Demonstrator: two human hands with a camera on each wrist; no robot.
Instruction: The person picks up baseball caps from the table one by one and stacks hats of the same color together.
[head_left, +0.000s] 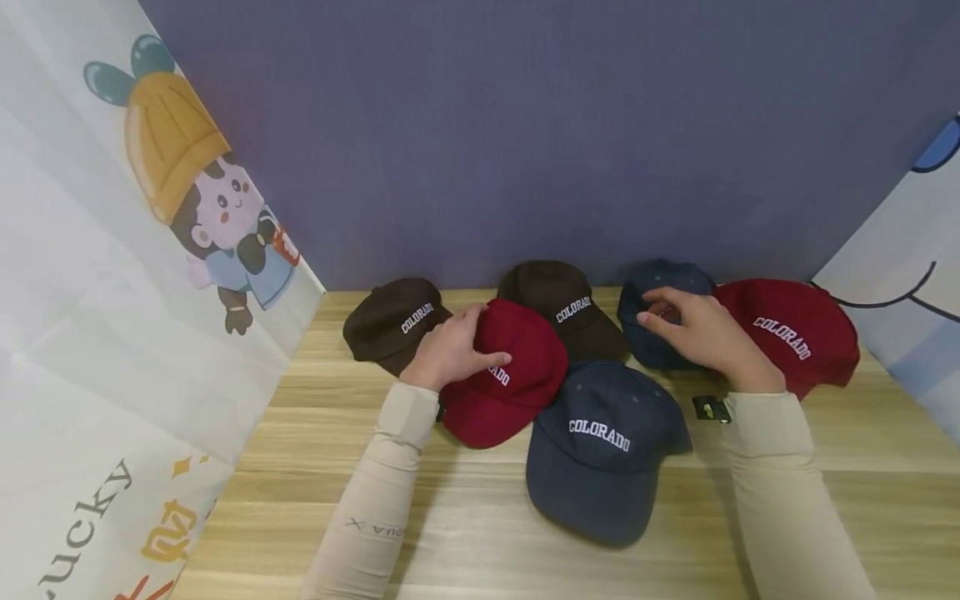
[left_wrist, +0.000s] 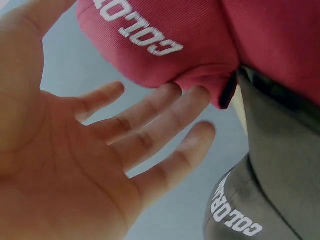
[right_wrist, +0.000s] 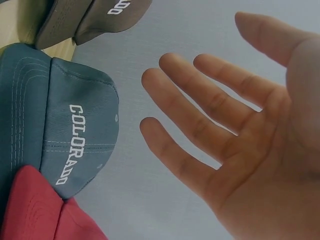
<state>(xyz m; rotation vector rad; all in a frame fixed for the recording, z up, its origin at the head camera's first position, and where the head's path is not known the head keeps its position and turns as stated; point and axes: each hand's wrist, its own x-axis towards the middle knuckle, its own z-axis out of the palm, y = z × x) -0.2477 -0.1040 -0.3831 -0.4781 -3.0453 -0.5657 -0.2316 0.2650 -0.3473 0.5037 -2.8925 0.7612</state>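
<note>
My left hand [head_left: 453,346] is over the left side of a red baseball cap [head_left: 525,333], hiding part of its white COLORADO lettering. In the left wrist view the fingers of this hand [left_wrist: 100,150] are spread and extended at the red cap's edge; whether they touch it I cannot tell. Above the navy cap at the back [head_left: 678,277] hovers my right hand [head_left: 708,337], its fingers extended and holding nothing. In the right wrist view that navy cap [right_wrist: 95,125] stands apart from the fingertips.
A second navy cap [head_left: 611,467] lies in front, its brim toward me. Two brown caps [head_left: 393,312] [head_left: 555,287] sit at the back, and another red cap [head_left: 795,312] is at the right. A purple-grey wall [head_left: 540,150] rises behind the wooden table [head_left: 262,517].
</note>
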